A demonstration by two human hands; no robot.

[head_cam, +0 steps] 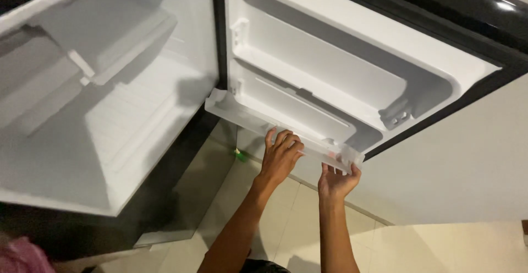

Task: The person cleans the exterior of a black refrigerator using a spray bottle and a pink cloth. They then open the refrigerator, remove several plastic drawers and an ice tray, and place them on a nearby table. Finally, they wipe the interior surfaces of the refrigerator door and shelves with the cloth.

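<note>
Nearest the camera lies a pale cream tiled floor (418, 245), meeting a plain light wall (467, 157) at a skirting line. A scrap of pink cloth (19, 256) is cut off at the lower left corner, too little of it showing to tell what it is. A small green object (237, 153) sits on the floor by the fridge base, too small to make out.

Two bare forearms rise from the bottom edge. The left hand (280, 155) is curled, fingers bent over the front lip of a long, clear, translucent plastic door shelf rail (258, 120). The right hand (338, 180) is cupped palm-up under the rail's right end, fingertips touching it; how firmly it grips cannot be told.

The rail runs slantwise along the lower edge of the white moulded inner liner (330, 64) of the open black fridge door (484, 20). Beyond, to the left, is the white fridge interior (110, 113), glaring and washed out, with a small white compartment box (115, 31) at its top.
</note>
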